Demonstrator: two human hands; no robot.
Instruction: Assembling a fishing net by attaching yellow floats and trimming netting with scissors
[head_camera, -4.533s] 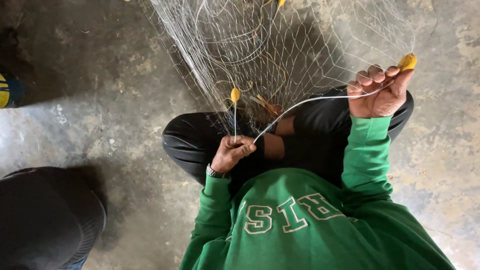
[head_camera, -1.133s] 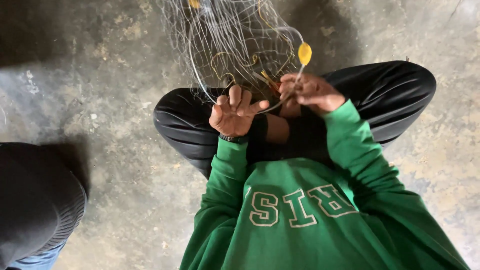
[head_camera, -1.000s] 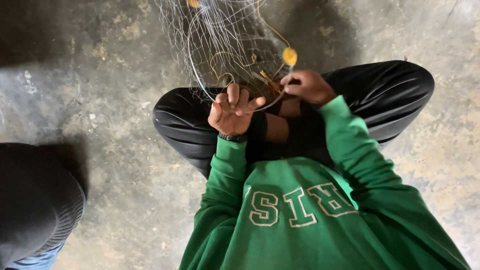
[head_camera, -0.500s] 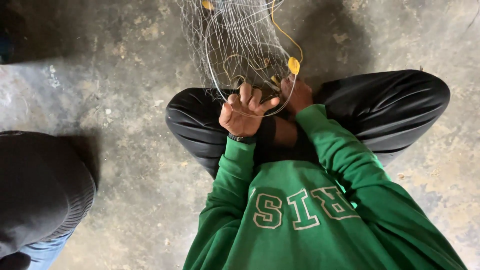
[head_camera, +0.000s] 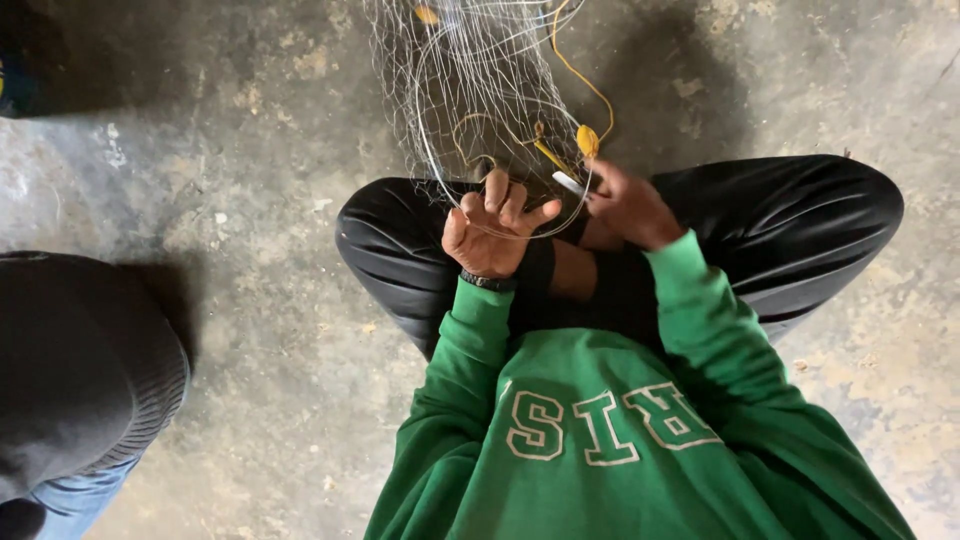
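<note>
I sit cross-legged on a concrete floor in a green sweatshirt and black trousers. A pale fishing net (head_camera: 470, 90) hangs down onto my knees. My left hand (head_camera: 493, 238) is raised at the net's lower edge with its fingers spread and hooked through the mesh, and a loop of white cord (head_camera: 430, 150) runs around them. Just to its right, my right hand (head_camera: 628, 208) is closed on a thin netting needle (head_camera: 568, 182). A yellow oval float (head_camera: 587, 140) on a yellow cord sits just above that hand.
Another person's dark garment and blue jeans (head_camera: 80, 390) fill the lower left. A dark object (head_camera: 25, 60) lies at the top left corner. A second yellow float (head_camera: 427, 15) hangs high in the net. Stained grey concrete (head_camera: 250, 200) surrounds my legs.
My right hand, earlier stretched far right pulling the white cord taut, has come back beside my left hand at the net. My left hand has opened its fingers into the mesh.
</note>
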